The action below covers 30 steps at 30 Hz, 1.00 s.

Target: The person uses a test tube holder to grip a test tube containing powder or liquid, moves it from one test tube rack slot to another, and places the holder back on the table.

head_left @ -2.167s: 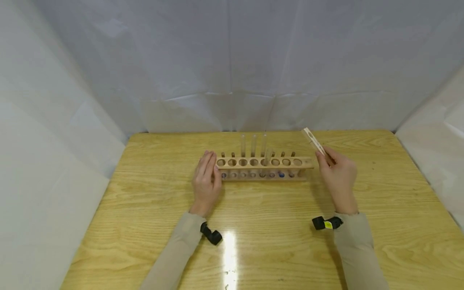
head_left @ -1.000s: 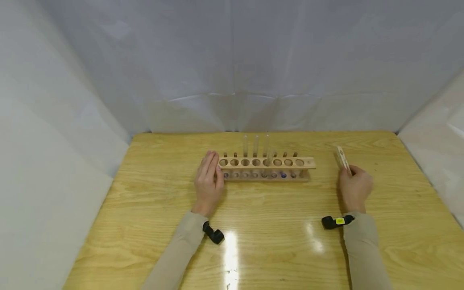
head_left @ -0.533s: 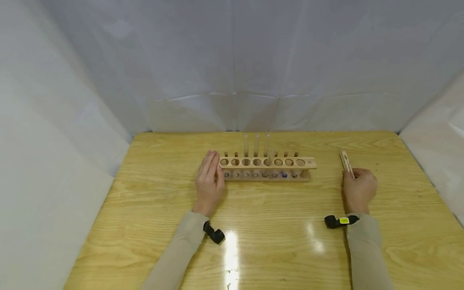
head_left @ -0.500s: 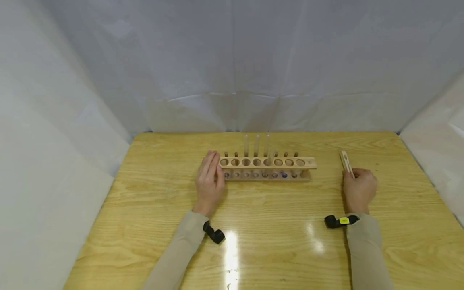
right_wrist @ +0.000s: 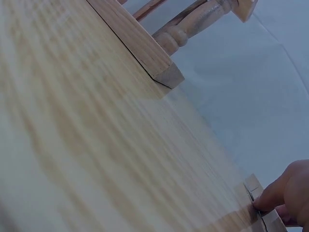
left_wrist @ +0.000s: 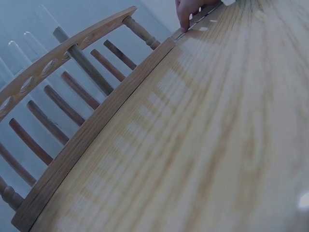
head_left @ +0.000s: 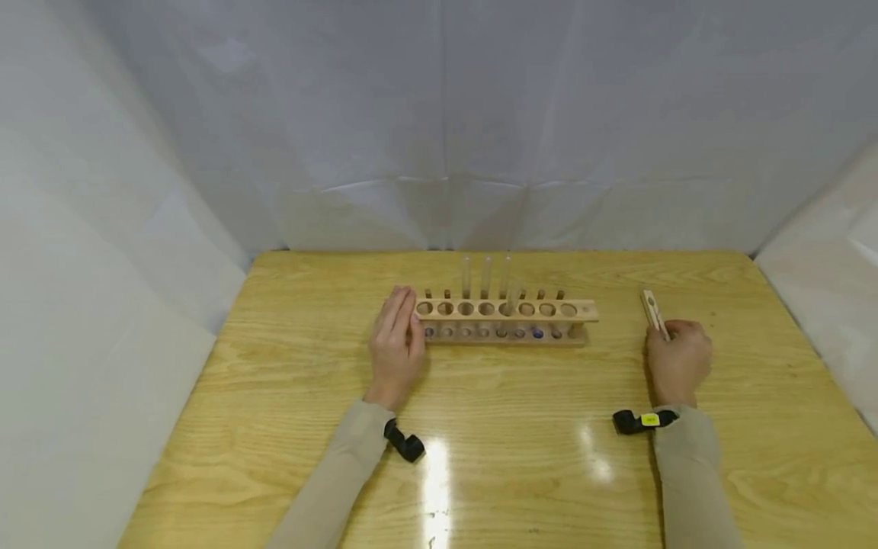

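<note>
My left hand (head_left: 394, 347) rests against the left end of a wooden test tube rack (head_left: 586, 310), fingers straight and together, thumb at its front. Three clear test tubes (head_left: 486, 276) stand up along the rack's back. Another test tube (left_wrist: 89, 70) leans in one of its holes. To the right of the rack, my right hand (head_left: 679, 358) pinches a wooden test tube clamp (head_left: 654, 311) down low at the tabletop. The right wrist view shows thumb and fingertips on the clamp (right_wrist: 254, 186); its rear part is hidden by the hand.
The rack stands on a glossy wood-grain table (head_left: 521, 427), its lower board (head_left: 507, 340) flat on the surface. Short wooden pegs (left_wrist: 63, 104) rise from that board. Pale sheeting (head_left: 439, 114) closes off the back and both sides.
My right hand has carried the clamp from beside the rack to the right and down to the tabletop, where it has hardly moved since. The left hand stays at the rack's end.
</note>
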Available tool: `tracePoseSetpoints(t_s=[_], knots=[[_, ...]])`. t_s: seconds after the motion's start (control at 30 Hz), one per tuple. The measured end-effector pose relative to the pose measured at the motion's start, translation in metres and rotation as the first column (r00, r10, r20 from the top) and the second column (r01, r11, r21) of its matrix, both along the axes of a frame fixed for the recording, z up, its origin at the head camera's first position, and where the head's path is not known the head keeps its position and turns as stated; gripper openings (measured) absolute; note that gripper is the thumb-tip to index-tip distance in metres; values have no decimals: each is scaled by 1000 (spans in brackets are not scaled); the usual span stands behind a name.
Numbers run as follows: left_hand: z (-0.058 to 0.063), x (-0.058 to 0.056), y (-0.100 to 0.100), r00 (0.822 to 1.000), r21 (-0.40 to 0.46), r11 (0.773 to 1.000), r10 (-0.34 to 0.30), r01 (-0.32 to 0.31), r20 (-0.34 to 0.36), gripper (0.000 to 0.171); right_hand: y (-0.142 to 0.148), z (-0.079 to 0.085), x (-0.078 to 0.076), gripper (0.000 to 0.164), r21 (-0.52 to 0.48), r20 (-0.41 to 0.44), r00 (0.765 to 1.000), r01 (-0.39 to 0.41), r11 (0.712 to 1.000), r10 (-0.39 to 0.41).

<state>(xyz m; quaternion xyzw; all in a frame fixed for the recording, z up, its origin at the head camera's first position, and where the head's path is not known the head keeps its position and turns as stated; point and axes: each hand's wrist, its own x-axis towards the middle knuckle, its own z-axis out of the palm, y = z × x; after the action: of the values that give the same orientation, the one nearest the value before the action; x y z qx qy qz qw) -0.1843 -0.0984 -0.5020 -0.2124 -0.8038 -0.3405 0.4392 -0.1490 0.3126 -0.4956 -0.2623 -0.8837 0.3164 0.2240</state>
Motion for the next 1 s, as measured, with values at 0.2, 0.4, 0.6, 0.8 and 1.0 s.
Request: tracePoseSetpoints(t_s=[0.2,0.4,0.6,0.8,1.0], knots=[[-2,3,-1,1000,8,1000,-11,10,21,38,1,-3,1,33,-7,26,999,-19,1000,19],[-3,4,-3,1000,11,1000,-9,9,8,37,1,-5,2,35,-20,34,999,-28,999,29],[-5,3,-1,999,1,1000,0,0,-38,36,2,-4,3,38,-45,65,998,-15,999,18],[-4,0,-1,998,6,1000,-1,1,-57,35,2,0,2,37,-32,32,999,-15,999,16],[-3,-4,-1,998,12,1000,6,-5,-69,35,2,2,-2,36,-30,10,1000,-28,999,28]])
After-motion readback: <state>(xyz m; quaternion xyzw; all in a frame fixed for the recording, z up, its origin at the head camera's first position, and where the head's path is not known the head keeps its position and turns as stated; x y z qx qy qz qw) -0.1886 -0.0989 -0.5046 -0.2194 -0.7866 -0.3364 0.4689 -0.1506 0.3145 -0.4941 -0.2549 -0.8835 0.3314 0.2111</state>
